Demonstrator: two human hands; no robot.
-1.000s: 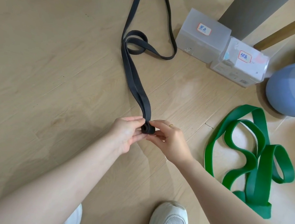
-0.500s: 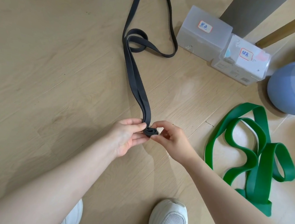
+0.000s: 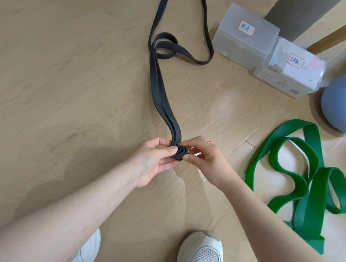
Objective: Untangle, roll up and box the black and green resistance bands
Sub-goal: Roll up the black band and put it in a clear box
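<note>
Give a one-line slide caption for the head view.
Both hands start rolling the black band; green band lies loose nearby.

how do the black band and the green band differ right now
The black band is narrow, with a small roll started at its near end, pinched by the left hand and right hand; the green band is wider, unrolled and untouched. The black band trails away in one long doubled strip; the green lies in loose loops. Both lie on the floor.

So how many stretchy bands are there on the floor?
2. The black band runs from the top edge down to the hands, which are rolling its end. The green band lies loose at the right. None seem hidden.
</note>
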